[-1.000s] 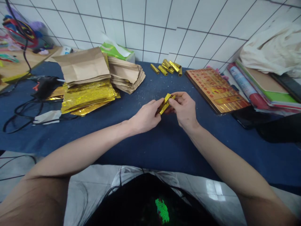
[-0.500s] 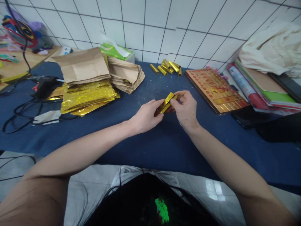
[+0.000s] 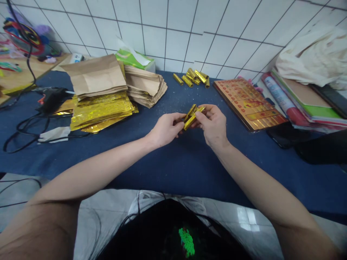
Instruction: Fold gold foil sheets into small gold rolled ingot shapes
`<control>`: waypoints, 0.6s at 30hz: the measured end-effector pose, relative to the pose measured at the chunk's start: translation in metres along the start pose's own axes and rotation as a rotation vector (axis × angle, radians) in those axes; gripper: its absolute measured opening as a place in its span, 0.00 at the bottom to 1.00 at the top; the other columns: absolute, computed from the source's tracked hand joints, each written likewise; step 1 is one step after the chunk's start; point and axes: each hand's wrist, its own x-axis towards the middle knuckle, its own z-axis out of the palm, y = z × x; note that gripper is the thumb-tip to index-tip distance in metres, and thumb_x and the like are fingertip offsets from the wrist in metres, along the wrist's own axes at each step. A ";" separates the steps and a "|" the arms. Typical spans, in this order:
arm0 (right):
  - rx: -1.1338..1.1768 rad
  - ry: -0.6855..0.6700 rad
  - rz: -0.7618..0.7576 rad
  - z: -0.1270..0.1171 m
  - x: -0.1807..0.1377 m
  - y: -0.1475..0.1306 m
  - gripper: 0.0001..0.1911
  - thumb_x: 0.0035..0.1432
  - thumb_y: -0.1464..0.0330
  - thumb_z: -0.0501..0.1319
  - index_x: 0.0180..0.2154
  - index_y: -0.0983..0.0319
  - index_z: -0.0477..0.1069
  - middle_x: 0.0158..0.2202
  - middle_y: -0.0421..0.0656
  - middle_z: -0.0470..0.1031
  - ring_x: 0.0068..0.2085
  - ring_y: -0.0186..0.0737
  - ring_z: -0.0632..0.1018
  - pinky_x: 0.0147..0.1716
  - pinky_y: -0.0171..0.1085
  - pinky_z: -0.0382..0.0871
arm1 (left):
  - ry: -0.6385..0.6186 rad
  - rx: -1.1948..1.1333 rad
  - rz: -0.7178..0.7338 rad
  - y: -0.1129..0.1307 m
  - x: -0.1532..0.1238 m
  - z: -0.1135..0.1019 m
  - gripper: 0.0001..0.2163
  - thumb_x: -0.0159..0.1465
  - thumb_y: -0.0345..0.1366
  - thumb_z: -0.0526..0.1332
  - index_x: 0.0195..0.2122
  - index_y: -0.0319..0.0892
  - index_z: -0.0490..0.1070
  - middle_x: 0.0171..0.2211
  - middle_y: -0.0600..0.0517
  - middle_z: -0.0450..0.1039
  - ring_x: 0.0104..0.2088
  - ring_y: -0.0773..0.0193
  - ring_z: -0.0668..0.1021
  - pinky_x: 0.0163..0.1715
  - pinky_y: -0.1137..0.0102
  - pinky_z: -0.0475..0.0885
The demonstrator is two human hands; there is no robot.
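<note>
Head view shows the left hand [image 3: 166, 129] and the right hand [image 3: 214, 124], both with fingers clamped on a folded gold piece [image 3: 194, 117] held over the blue-covered worktop [image 3: 173, 168], roughly midway between its near and far edges. Gold tubes [image 3: 192, 76] lie clustered by the far edge. Brown and gold sheets [image 3: 103, 111] lie stacked towards the left edge; a red-and-gold printed stack [image 3: 249, 103] lies towards the right.

Likely home craft corner: tiled wall [image 3: 151, 36], cloth-covered table [image 3: 168, 166], tissue pack [image 3: 131, 59], glue gun [image 3: 52, 99].
</note>
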 end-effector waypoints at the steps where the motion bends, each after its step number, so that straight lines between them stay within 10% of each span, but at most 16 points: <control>1: 0.017 -0.013 -0.005 0.000 0.001 0.001 0.17 0.45 0.60 0.67 0.34 0.58 0.64 0.24 0.34 0.71 0.18 0.30 0.73 0.18 0.31 0.70 | 0.005 -0.036 -0.030 0.000 0.001 -0.001 0.16 0.57 0.26 0.51 0.43 0.38 0.72 0.28 0.53 0.73 0.23 0.73 0.72 0.19 0.80 0.67; 18: 0.180 -0.139 0.086 -0.006 0.007 -0.007 0.13 0.45 0.61 0.68 0.26 0.60 0.66 0.14 0.30 0.65 0.12 0.24 0.63 0.13 0.29 0.61 | 0.058 -0.216 -0.179 0.009 0.003 -0.004 0.13 0.59 0.28 0.54 0.43 0.33 0.72 0.23 0.53 0.72 0.16 0.76 0.70 0.12 0.82 0.62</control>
